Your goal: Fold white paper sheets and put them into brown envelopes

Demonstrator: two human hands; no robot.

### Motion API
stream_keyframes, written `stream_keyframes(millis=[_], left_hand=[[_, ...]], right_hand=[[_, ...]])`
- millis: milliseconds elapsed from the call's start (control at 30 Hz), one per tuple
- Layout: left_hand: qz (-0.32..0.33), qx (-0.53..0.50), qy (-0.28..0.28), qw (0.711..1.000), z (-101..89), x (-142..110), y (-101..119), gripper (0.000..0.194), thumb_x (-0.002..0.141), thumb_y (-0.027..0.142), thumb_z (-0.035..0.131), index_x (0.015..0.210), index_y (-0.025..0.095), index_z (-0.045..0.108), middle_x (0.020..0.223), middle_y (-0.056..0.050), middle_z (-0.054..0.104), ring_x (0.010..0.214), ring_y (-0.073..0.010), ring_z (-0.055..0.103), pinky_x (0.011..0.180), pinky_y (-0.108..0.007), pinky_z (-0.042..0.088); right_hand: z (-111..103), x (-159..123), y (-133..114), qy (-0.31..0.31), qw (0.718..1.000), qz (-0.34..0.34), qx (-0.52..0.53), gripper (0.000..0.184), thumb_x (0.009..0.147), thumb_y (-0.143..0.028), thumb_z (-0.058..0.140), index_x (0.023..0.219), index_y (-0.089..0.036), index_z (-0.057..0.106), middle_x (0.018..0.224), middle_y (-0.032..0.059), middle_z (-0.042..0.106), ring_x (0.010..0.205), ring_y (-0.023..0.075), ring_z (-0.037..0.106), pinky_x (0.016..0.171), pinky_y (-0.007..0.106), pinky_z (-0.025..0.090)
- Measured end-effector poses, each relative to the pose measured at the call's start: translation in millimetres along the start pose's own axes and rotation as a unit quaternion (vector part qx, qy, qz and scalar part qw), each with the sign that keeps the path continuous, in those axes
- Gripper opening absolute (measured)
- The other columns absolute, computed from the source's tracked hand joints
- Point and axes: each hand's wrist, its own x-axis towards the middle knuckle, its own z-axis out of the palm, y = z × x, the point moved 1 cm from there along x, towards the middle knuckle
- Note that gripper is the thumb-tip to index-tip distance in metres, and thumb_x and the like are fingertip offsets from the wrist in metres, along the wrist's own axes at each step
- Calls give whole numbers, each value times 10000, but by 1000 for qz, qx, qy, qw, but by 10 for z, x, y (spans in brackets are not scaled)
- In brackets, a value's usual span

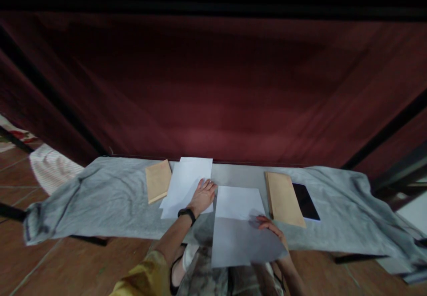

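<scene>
My left hand [202, 197], with a black band at its wrist, lies flat on a small stack of white paper [188, 178], its fingers stretched out. A white sheet of paper [233, 238] lies in front of me, its near part hanging past the bench edge over my lap. My right hand [272, 230] grips this sheet at its right side, where the paper curls; the thumb is hidden. Left of the stack is a brown paper envelope [158, 181]. To the right of the sheet lies a pile of brown envelopes [286, 198].
A dark tablet or phone [305, 201] lies partly under the brown pile. Grey cloth [113, 198] covers the narrow bench. A dark red panel [213, 100] rises behind it, and the brown tiled floor [73, 265] shows below. A striped cloth [51, 167] hangs at far left.
</scene>
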Motion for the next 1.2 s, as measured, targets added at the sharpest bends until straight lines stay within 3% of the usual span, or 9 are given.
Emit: stream_keyframes(millis=[233, 333, 467, 533, 633, 733, 833, 1067, 1200], left_hand=[[-9, -148, 45, 988, -26, -573, -67, 608, 871, 49, 430, 1446, 235, 499, 1508, -60, 507, 1449, -212, 373, 1231, -515, 256], [-10, -293, 39, 955, 30, -854, 108, 661, 847, 61, 482, 1469, 283, 471, 1525, -49, 482, 1442, -196, 385, 1204, -476, 336], [-42, -420, 49, 905, 77, -1043, 326, 580, 836, 220, 643, 1406, 280, 551, 1498, -84, 510, 1401, -250, 444, 1167, -486, 380], [-57, -439, 65, 894, 63, -1057, 375, 466, 829, 242, 650, 1295, 265, 647, 1398, -89, 605, 1357, -265, 492, 1150, -497, 393], [-33, -416, 47, 907, 12, -1068, 409, 363, 789, 216, 665, 1142, 259, 732, 1238, -85, 706, 1292, -282, 546, 1149, -502, 382], [-22, -383, 21, 923, -30, -1124, 440, 392, 779, 160, 627, 1138, 273, 736, 1244, -78, 707, 1229, -270, 592, 1147, -486, 382], [-51, -383, 34, 922, -24, -1161, 476, 378, 798, 147, 577, 1120, 266, 736, 1207, -76, 720, 1158, -250, 630, 1087, -450, 448], [-246, -367, 92, 892, 37, -878, 545, 304, 881, 314, 546, 1139, 200, 661, 950, -52, 744, 821, -207, 698, 800, -348, 555], [-282, -337, 88, 894, 35, -768, 605, 447, 910, 327, 543, 1332, 178, 534, 875, -27, 720, 781, -199, 690, 734, -310, 531]], right_hand=[[199, 110, -105, -22, 998, 15, 61, 235, 703, -468, 686, 730, -244, 752, 1113, 121, 734, 1153, 318, 621, 1015, 433, 458], [266, 139, -103, -14, 997, 25, 76, 258, 676, -490, 708, 729, -239, 741, 1079, 122, 737, 1103, 326, 642, 970, 435, 483], [274, 108, -139, -45, 996, 38, 60, 235, 669, -430, 719, 795, -233, 736, 1087, 119, 737, 1083, 325, 654, 941, 426, 501], [244, 68, -179, -66, 997, 32, 37, 219, 688, -371, 702, 856, -234, 736, 1094, 113, 736, 1077, 313, 658, 941, 422, 504], [160, -16, -224, -83, 996, -22, -16, 264, 716, -295, 670, 966, -242, 735, 1152, 101, 717, 1123, 296, 638, 995, 432, 482], [59, -117, -221, -100, 989, -84, -70, 324, 749, -286, 657, 1062, -253, 729, 1223, 98, 690, 1196, 293, 598, 1071, 454, 430], [0, -173, -190, -101, 986, -87, -96, 341, 783, -296, 629, 1108, -257, 723, 1214, 94, 700, 1175, 285, 616, 1063, 449, 446], [184, 48, -151, 42, 985, -13, -170, 452, 880, -506, 539, 1179, -192, 665, 1049, 123, 749, 970, 297, 700, 904, 445, 546], [318, 158, -98, 74, 960, -34, -267, 531, 935, -535, 455, 1298, -164, 570, 1008, 146, 744, 920, 305, 696, 850, 456, 542]])
